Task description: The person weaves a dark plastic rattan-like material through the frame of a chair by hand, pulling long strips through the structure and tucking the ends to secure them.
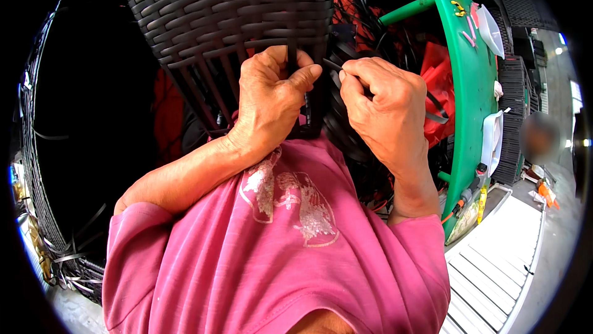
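Observation:
A dark woven wicker panel [228,7] stands in front of me, its lower part showing bare upright strands below the weave. At the weave's lower right, my left hand [269,96] is closed, thumb and forefinger pinched around an upright strand. Just to its right, my right hand [386,108] pinches a dark flat weaving strip [333,64]. The strip's tip points toward my left thumb, and the two hands are apart. A tail of similar strip curls out beyond the right hand, over red plastic. Whether it is the same piece is hidden.
To the right stands a green table [466,81] with white trays [492,142], small pink and yellow pieces and a power tool [466,198]. A red plastic bag [437,75] hangs beside it. Bundled black strips [46,167] lie far left; a white slatted panel [488,272] lies lower right.

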Demonstrator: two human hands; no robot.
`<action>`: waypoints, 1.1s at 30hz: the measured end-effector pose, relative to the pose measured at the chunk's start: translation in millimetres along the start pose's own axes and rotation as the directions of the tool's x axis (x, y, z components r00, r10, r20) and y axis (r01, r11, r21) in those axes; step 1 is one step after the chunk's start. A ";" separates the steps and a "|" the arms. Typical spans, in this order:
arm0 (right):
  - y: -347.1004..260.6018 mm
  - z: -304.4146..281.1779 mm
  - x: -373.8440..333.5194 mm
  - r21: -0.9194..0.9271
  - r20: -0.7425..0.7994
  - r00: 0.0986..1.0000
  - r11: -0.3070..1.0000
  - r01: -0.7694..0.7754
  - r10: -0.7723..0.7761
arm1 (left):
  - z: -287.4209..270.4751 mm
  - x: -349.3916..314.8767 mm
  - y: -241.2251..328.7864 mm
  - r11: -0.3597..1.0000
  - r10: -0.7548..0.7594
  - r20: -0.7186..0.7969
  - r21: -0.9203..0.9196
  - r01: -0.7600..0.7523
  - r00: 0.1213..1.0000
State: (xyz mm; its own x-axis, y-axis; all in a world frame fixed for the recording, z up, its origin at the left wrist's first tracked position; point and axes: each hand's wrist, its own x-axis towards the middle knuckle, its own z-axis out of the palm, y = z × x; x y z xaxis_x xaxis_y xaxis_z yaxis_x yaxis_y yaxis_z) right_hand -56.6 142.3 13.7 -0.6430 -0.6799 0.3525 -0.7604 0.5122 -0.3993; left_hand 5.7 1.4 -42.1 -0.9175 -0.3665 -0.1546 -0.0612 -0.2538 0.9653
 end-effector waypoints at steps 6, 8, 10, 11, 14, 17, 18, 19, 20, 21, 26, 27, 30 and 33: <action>-1.3 1.5 8.2 0.000 0.072 0.997 1.000 -0.013 0.013 | 4.2 -6.8 -3.3 0.982 -0.022 -0.063 -0.191 0.010 0.998; 5.0 5.2 11.9 0.027 0.080 0.997 1.000 -0.014 0.012 | 0.7 -6.3 -0.9 0.986 -0.033 -0.022 -0.166 0.029 0.999; 9.0 6.2 18.3 0.034 0.111 0.994 0.999 0.010 -0.013 | -2.5 -4.9 0.0 0.985 -0.040 0.029 -0.165 0.044 0.999; 9.8 6.8 20.5 0.041 0.128 0.991 0.999 0.026 -0.031 | -4.5 -3.6 -0.9 0.983 -0.039 0.050 -0.175 0.047 0.998; -4.8 -2.1 21.1 -0.306 -0.034 0.976 0.932 0.195 -0.215 | -20.3 -3.4 -3.4 0.980 -0.032 0.195 -0.188 0.069 0.980; -16.1 -8.8 13.2 -0.349 -0.049 0.950 0.896 0.274 -0.309 | -31.7 -7.6 0.9 0.939 -0.080 0.275 -0.303 0.165 0.958; -13.4 -2.6 10.1 -0.218 -0.022 0.950 0.929 0.299 -0.311 | -34.1 -9.8 2.6 0.910 -0.107 0.289 -0.358 0.211 0.951; -10.7 4.2 7.1 -0.083 0.004 0.948 0.945 0.316 -0.317 | -36.8 -9.6 2.2 0.894 -0.117 0.309 -0.382 0.236 0.944; -10.1 9.9 6.2 0.001 0.023 0.962 0.963 0.271 -0.271 | -39.2 -8.7 0.4 0.875 -0.125 0.330 -0.408 0.261 0.935; -9.3 15.8 5.0 0.084 0.040 0.974 0.972 0.218 -0.222 | -41.0 -8.5 -0.5 0.855 -0.132 0.352 -0.432 0.286 0.927; -5.9 33.2 8.2 0.183 -0.062 0.970 0.952 0.244 -0.236 | -42.4 -11.7 -0.2 0.909 -0.117 0.303 -0.351 0.225 0.946; -6.0 34.4 8.7 0.169 -0.083 0.966 0.952 0.257 -0.246 | -41.6 -12.6 3.8 0.928 -0.118 0.295 -0.307 0.212 0.948; -5.6 33.8 5.9 0.161 -0.010 0.977 0.964 0.210 -0.211 | -40.4 -16.1 7.0 0.948 -0.100 0.277 -0.264 0.176 0.956; 3.3 35.2 4.2 0.172 -0.005 0.975 0.961 0.218 -0.221 | -40.8 -19.9 6.6 0.998 -0.006 0.209 -0.062 0.019 0.978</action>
State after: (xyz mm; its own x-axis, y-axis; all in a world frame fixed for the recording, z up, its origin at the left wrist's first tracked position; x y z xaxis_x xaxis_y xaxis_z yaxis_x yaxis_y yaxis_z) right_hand -58.6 122.7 -15.9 -0.4597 -0.7734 0.4364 -0.8552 0.2531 -0.4524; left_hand 39.6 -29.4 -41.2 -0.9789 -0.1701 -0.1128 -0.0543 -0.3155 0.9474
